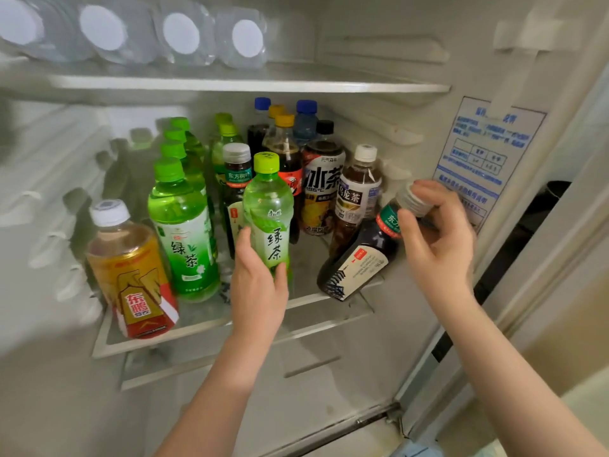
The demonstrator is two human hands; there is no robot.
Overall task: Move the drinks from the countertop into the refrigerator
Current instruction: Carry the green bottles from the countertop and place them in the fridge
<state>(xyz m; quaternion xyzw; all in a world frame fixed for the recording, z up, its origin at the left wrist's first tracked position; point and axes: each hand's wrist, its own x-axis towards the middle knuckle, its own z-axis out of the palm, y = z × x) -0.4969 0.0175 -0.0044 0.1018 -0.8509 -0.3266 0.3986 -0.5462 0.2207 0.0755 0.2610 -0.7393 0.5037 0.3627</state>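
I judge both nearly placed on the crowded glass shelf [204,321]: my left grip [258,285] holds the green plastic tea bottle [268,206]; my right grip [438,239], three o'clock, pinches the tilted dark plastic bottle [359,258].

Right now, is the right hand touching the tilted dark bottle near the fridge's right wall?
Touching. The head view shows the right hand gripping the dark bottle at its cap, with fingers and thumb curled round it.
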